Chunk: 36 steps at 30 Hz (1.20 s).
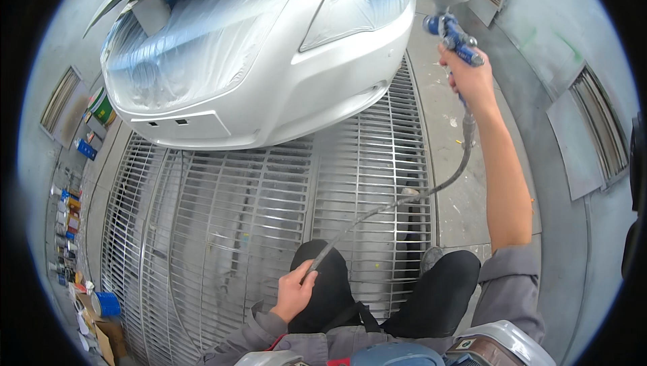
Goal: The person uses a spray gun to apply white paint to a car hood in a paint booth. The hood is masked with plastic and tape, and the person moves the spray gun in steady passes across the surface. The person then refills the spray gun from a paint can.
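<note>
White bumper ahead. Grey hose curving across, my left hand closed round it. Spray gun off bumper's right end, handle wrapped in my right hand. Risk: hose could drag on bumper if left grip slackens.

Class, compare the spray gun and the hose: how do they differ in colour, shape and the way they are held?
Colour: the spray gun is blue and silver; the hose is dark grey.
Shape: the gun is short and compact; the hose is long and curved.
Hold: the right hand grips the gun; the left hand holds the hose.
Shared: both are held by the same person.
</note>
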Available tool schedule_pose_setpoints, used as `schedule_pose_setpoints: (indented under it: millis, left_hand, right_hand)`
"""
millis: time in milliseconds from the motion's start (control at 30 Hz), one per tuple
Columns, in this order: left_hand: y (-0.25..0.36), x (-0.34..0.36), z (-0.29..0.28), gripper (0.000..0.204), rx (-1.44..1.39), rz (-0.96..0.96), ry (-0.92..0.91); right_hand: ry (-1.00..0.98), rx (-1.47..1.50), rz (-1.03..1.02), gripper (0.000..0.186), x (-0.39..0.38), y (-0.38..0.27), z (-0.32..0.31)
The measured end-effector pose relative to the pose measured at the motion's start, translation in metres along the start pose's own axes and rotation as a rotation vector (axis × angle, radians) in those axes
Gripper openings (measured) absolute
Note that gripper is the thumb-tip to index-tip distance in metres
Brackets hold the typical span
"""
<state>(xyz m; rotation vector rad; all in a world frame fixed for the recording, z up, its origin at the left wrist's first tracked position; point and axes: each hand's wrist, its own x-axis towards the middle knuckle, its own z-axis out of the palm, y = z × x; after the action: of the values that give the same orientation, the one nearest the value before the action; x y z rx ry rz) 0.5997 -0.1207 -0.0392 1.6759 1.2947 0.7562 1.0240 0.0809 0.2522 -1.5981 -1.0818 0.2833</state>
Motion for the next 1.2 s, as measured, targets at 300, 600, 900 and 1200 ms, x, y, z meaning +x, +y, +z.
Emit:
schedule_pose_setpoints:
  millis: [300,600,900,1200]
  left_hand:
    - [0.000,-0.008,0.008,0.032,0.018,-0.011,0.022]
    - [0.021,-0.015,0.039,0.031,0.088,0.012,-0.069]
    - [0.085,0.037,0.113,0.032,0.154,0.124,0.020]
    - [0.191,0.088,0.191,0.034,0.221,0.107,0.120]
  right_hand:
    - [-0.251,0.076,0.121,0.030,0.012,0.018,0.059]
    - [-0.691,0.244,0.136,0.026,0.030,0.016,0.066]
    - [-0.534,0.084,0.071,0.029,0.130,0.082,-0.015]
    - [-0.482,-0.006,-0.034,0.035,0.274,0.132,-0.092]
